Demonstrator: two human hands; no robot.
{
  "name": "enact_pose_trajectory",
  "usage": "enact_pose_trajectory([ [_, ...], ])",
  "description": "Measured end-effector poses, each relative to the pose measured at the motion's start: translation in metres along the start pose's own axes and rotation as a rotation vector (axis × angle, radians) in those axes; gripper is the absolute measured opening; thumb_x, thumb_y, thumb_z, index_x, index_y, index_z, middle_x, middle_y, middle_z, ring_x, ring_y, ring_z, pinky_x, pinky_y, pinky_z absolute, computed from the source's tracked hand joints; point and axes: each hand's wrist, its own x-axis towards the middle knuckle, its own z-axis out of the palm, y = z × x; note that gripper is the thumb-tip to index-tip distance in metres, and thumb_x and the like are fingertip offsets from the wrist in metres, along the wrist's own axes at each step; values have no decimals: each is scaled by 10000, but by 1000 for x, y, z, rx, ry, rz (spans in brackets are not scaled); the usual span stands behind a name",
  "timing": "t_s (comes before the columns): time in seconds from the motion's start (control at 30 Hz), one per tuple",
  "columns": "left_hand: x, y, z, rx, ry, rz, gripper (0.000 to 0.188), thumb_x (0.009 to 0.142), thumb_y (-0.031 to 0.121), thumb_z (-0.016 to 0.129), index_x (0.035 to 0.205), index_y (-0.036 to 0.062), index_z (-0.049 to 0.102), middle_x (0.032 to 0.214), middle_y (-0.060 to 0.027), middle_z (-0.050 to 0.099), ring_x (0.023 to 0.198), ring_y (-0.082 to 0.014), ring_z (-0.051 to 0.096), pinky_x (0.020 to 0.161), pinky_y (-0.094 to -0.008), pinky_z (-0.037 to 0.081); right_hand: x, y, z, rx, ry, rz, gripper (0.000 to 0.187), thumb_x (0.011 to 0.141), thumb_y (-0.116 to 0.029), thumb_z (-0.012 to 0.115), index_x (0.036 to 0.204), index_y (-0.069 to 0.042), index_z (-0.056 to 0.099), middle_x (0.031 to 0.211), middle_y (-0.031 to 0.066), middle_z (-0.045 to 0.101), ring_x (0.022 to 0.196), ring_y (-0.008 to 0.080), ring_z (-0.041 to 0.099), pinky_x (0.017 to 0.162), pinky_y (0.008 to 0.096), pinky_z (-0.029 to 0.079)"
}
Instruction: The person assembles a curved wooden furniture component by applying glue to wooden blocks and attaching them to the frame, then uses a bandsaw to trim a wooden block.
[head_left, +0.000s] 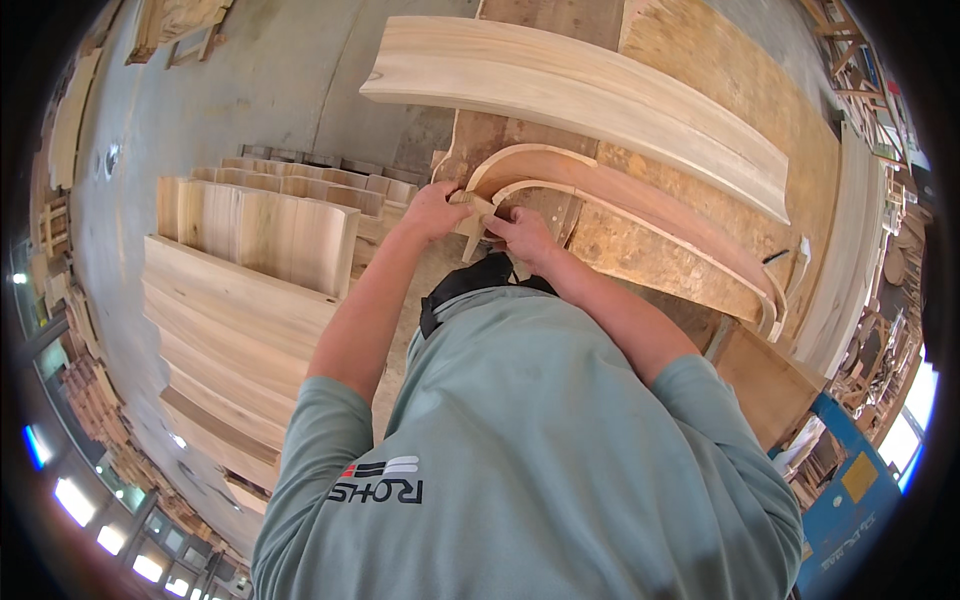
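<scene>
A small pale wooden piece (474, 209) was held from both sides in the grip, a narrow leg jutting from it toward the body. Just beyond the grip, a long curved wooden piece (640, 195) began, reddish brown on its broad face and paler along its edges. It stretched off to the right, lying on its support, both ends bent round.

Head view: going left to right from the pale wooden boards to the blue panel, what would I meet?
Pale wooden boards → the person's left hand → small wooden piece → right hand → blue panel.
</scene>
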Motion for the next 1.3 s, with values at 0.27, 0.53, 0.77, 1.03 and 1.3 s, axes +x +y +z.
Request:
enact_pose_trajectory([
  [0.27, -19, -15, 5, -276, -63, -157, 437, 874, 183, 712, 1278, 30, 640, 1103, -65, 674, 958, -161, 616, 824, -316, 513, -15, -1, -1, 50, -107, -60, 399, 863, -240, 778, 1142, 12, 642, 1021, 58, 690, 890, 165, 653, 744, 326, 539],
  [0.53, -36, -21, -6, -332, -253, 30, 436, 908, 156, 702, 1306, 4, 611, 1133, -50, 666, 1007, -135, 604, 852, -298, 508, -30, 4, -7, 141, -284, 82, 465, 882, -235, 773, 1233, 8, 589, 1125, 69, 648, 971, 164, 641, 828, 309, 547],
  [0.77, -36, -34, -9, -339, 607, -20, 530, 838, 290, 792, 1211, -49, 627, 965, -41, 647, 840, -137, 584, 778, -293, 494, -22, 13, 3, 362, -280, 69, 326, 972, -232, 667, 1185, 5, 599, 1101, 77, 651, 954, 161, 654, 763, 271, 540],
  [1.03, -63, -71, 33, -953, 151, -334, 448, 892, 248, 760, 1179, -41, 576, 1008, -77, 640, 905, -192, 619, 826, -336, 527, -18, 15, 16, 244, -253, 100, 339, 1007, -270, 598, 1177, 23, 588, 1037, 92, 649, 863, 184, 684, 666, 289, 541],
  [1.3, -45, -62, 54, -1232, 75, -293, 427, 920, 151, 713, 1234, -40, 494, 1131, -126, 629, 1029, -236, 629, 942, -388, 533, -12, 9, 13, 9, -151, 78, 358, 991, -276, 615, 1136, 50, 582, 1008, 113, 660, 813, 202, 690, 656, 330, 575],
])
